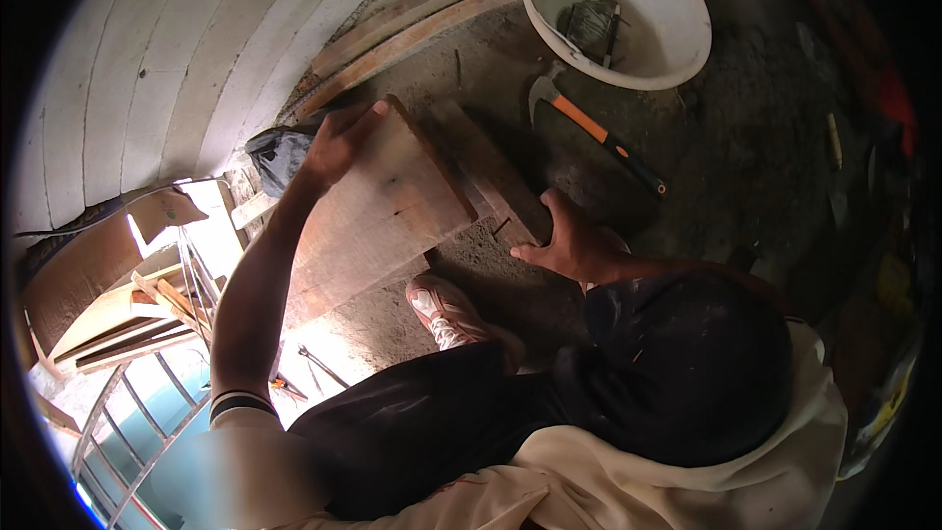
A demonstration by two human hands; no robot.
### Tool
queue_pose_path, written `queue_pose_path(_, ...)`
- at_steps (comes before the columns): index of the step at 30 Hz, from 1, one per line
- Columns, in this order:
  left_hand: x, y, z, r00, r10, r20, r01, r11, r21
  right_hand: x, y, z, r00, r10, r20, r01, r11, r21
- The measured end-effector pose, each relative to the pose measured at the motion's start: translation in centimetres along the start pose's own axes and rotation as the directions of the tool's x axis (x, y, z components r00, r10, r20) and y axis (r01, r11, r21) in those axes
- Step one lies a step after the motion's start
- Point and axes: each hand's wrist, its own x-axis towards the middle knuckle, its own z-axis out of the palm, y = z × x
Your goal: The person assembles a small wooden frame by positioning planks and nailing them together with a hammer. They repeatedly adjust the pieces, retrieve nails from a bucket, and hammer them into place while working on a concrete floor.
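Note:
My left hand is closed on the upper end of a wide wooden board, its thumb along the board's edge. The board slants down toward the bright doorway side. To its right lies a narrower wooden plank, close alongside the board. My right hand grips the near end of that plank, thumb on one side and fingers on the other. A nail sticks out close to my right thumb. Beyond the plank, on the dirt floor, rests a claw hammer with an orange and black handle.
A white tub with small dark items inside stands at the far side. Long timbers lie along the plank wall. My shoe is just below the board. Scrap wood, a metal rail and pliers are at the left.

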Motion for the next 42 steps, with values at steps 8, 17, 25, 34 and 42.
queue_pose_path(8,1.1,-0.8,0.8,0.999,-0.044,0.023,0.043,0.998,0.047,-0.1,-0.5,1.0,0.997,-0.035,0.073,0.046,0.989,-0.141)
queue_pose_path(17,2.0,-2.0,2.3,0.992,-0.024,0.123,0.023,1.000,0.006,0.7,1.0,3.3,0.983,-0.118,0.143,0.076,0.960,0.270)
queue_pose_path(25,1.6,-1.8,2.5,0.994,-0.020,0.105,0.017,1.000,0.026,1.5,1.4,3.3,0.963,-0.156,0.220,0.063,0.923,0.379)
queue_pose_path(34,1.2,-1.4,2.7,0.993,-0.094,0.073,0.092,0.995,0.025,1.8,-0.3,1.8,0.951,-0.109,0.291,0.008,0.944,0.328)
queue_pose_path(42,1.2,-1.0,2.8,0.992,-0.094,0.078,0.096,0.995,-0.013,1.6,-0.7,2.0,0.951,-0.118,0.286,0.015,0.941,0.339)
